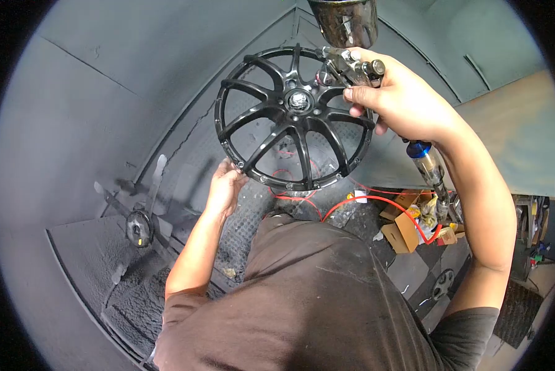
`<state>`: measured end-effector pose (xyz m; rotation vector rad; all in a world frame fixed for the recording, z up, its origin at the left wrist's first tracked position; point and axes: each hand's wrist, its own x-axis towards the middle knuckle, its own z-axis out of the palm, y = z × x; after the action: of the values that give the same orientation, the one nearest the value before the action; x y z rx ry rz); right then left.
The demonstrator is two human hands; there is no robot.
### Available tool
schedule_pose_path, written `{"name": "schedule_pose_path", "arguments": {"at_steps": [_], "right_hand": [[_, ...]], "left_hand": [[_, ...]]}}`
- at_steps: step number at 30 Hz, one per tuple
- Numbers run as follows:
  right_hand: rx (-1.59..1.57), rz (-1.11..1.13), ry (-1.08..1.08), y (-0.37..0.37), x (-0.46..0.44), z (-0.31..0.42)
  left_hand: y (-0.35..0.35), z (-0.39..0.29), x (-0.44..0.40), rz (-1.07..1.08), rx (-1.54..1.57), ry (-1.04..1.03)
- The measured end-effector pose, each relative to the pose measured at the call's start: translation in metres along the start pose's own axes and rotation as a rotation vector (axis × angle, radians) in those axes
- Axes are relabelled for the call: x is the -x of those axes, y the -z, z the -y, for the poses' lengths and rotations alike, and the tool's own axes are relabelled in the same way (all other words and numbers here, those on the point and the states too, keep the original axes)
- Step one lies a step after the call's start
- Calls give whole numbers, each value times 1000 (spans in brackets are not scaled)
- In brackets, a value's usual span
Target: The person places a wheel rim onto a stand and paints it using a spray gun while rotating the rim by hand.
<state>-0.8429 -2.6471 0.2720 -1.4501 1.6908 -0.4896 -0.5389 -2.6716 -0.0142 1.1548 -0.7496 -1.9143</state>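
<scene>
A black multi-spoke wheel [299,133] faces the camera at the upper middle. My left hand [227,182] grips its lower left rim, fingers partly hidden behind it. My right hand [389,96] is wrapped round a metal spray gun [352,67] in front of the wheel's upper right side. A dark paint cup [347,23] is above the gun. Below my right wrist hangs a clear filter with a blue collar [421,151], which a red hose [376,201] meets at its lower end.
A metal stand with several arms [140,227] is at the left. Grey walls [98,117] surround the corner. An open cardboard box [401,234] and bags lie on the floor at the right, with a round spoked part [443,283] nearby.
</scene>
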Motion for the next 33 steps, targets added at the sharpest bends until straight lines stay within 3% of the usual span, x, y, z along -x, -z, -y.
{"name": "schedule_pose_path", "arguments": {"at_steps": [10,14,15,19,24,26,28,33], "right_hand": [[-1,-51,4,2,0,1],[70,-38,-26,2,-3,1],[71,-34,-25,2,-3,1],[16,-77,-37,3,-2,-7],[32,-41,-62,3,-2,-5],[23,-10,-102,3,0,-7],[13,-8,-116,1,-2,-3],[-14,34,-141,1,-5,-8]], "left_hand": [[-35,25,47,52,-81,165],[-37,36,58,241,-236,279],[-24,58,50,333,-251,225],[-24,44,48,299,-208,356],[2,27,17,-65,-119,65],[6,13,7,-106,-79,4],[8,0,6,65,-24,48],[-15,15,21,64,-71,98]]}}
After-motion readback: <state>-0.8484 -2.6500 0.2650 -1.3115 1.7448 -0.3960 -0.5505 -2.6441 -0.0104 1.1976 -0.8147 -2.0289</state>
